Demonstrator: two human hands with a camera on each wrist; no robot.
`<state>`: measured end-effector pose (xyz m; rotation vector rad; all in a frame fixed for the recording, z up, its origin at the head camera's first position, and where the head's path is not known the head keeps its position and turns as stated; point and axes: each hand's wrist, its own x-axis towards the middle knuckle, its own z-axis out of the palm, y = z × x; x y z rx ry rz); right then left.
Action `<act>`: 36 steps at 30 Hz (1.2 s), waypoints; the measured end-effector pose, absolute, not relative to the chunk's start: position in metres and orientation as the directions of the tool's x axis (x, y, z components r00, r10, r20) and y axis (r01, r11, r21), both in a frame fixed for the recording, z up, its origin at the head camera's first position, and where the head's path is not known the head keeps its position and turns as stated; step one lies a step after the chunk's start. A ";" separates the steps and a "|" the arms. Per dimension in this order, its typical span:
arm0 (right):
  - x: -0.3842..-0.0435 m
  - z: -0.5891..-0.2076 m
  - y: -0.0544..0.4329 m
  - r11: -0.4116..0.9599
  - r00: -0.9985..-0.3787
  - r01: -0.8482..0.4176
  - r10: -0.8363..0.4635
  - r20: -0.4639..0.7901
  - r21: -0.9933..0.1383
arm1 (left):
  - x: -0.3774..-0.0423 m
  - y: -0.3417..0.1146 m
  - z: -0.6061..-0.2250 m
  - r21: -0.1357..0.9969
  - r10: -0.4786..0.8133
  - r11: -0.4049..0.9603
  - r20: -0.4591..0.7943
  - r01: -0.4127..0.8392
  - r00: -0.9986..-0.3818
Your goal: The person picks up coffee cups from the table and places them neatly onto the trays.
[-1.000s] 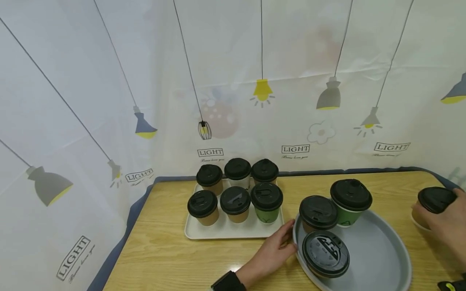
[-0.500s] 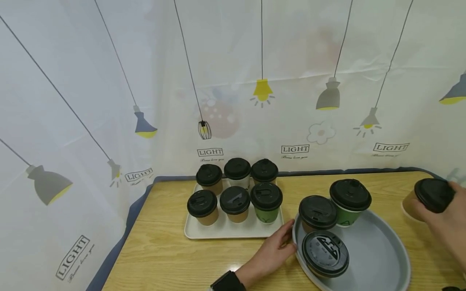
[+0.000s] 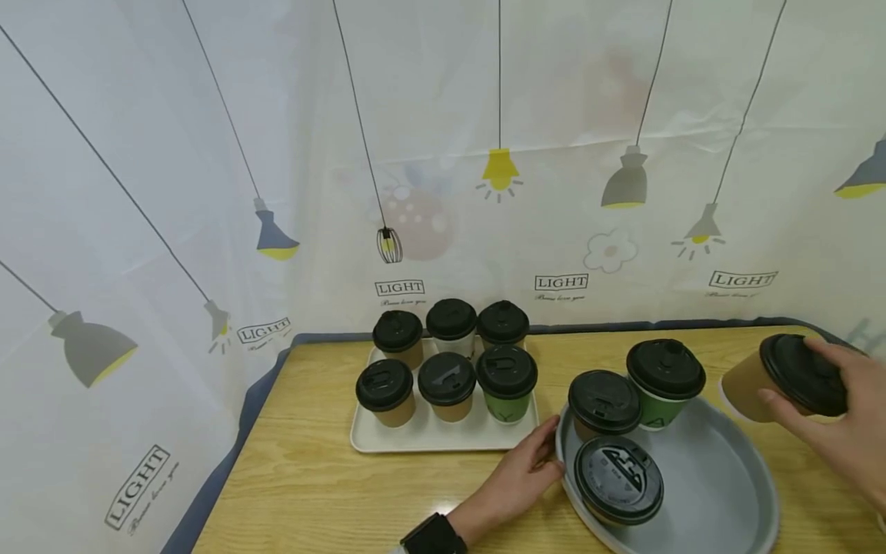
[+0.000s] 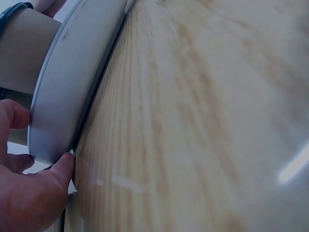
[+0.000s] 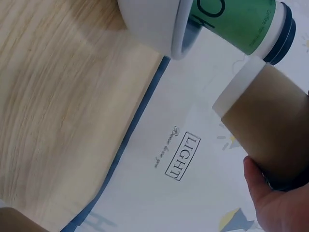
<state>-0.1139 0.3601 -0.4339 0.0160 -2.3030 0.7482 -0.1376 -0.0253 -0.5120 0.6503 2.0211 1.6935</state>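
My right hand [image 3: 847,415] grips a brown paper coffee cup [image 3: 751,388] by its black lid, raised off the table and tilted with its base to the left. In the right wrist view the cup [image 5: 268,118] shows its pale bottom band. At the left rim of a round grey tray [image 3: 727,492], my left hand [image 3: 515,481] pinches the edge; in the left wrist view fingers and thumb [image 4: 60,169] lie about the tray wall. Three lidded cups stand on this tray: a green one [image 3: 661,412], a brown one [image 3: 602,404] and a front one [image 3: 618,481].
A rectangular white tray [image 3: 443,440] to the left bears several lidded cups in two rows, including a green cup [image 3: 507,385]. The wooden table [image 3: 311,477] ends at a back wall covering [image 3: 457,215] printed with lamps.
My right hand has lifted the brown coffee cup from the table and carried it left towards the round tray, tilting it. The left hand keeps its place on the tray rim.
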 end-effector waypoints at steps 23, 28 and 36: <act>-0.090 -0.461 0.334 0.837 -0.872 -0.237 0.040 0.488 -0.493 | -0.140 -0.025 -0.516 0.988 0.602 0.147 -0.048 0.051 -0.797; -0.089 -0.467 0.334 0.840 -0.900 -0.238 -0.002 0.435 -0.487 | -0.140 -0.025 -0.516 0.989 0.610 0.141 -0.048 0.048 -0.791; -0.091 -0.473 0.334 0.850 -0.927 -0.219 -0.029 0.373 -0.479 | -0.138 -0.025 -0.515 0.988 0.611 0.129 -0.012 0.085 -0.792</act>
